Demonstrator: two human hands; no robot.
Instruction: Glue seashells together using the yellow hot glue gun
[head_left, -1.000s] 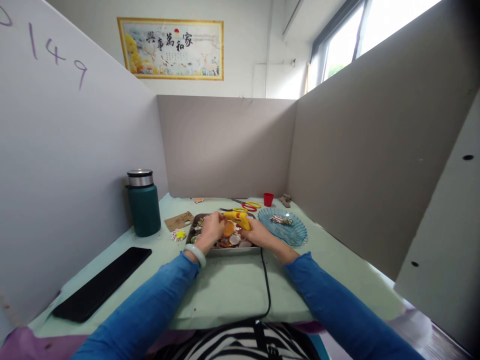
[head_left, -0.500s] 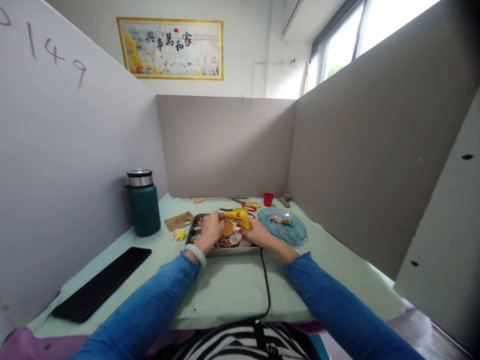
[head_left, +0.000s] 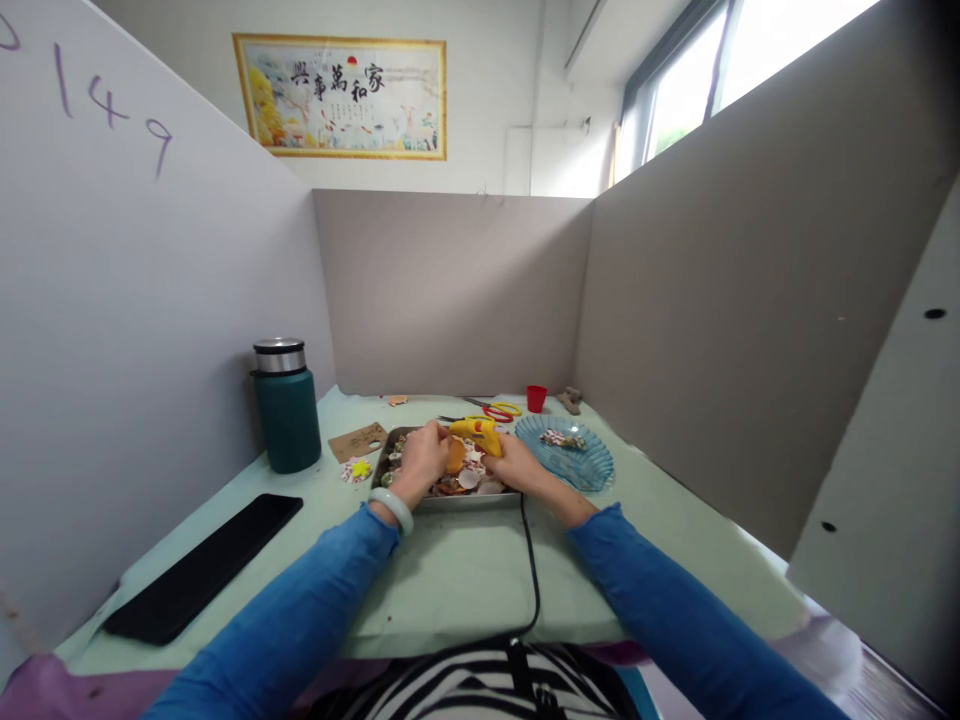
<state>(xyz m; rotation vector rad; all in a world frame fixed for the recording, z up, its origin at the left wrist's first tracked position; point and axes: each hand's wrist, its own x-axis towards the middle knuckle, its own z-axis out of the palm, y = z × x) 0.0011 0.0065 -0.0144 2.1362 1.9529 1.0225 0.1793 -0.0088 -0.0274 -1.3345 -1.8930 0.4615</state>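
Observation:
A yellow hot glue gun (head_left: 477, 433) is gripped in my right hand (head_left: 517, 465), its nozzle pointing left over the metal tray (head_left: 457, 505). Closed fingers of my left hand (head_left: 424, 462) meet right at the nozzle; what they pinch, if anything, is too small to make out. An orange piece (head_left: 456, 457) shows just below the gun, between both hands. Small shells, pale discs and other bits fill the tray. The gun's black cord (head_left: 534, 570) runs over the tray's front edge and down the table.
On the left stand a green flask (head_left: 287, 420) and a black flat slab (head_left: 206, 568). A brown card (head_left: 357, 442) and a yellow-starred disc (head_left: 358, 469) lie beside the tray. Behind are scissors (head_left: 499, 411) and a red cup (head_left: 536, 399); a blue plate (head_left: 600, 462) sits right.
The glue gun has shifted very slightly, its nozzle still at my left fingertips. Otherwise the hands and the things on the table look the same.

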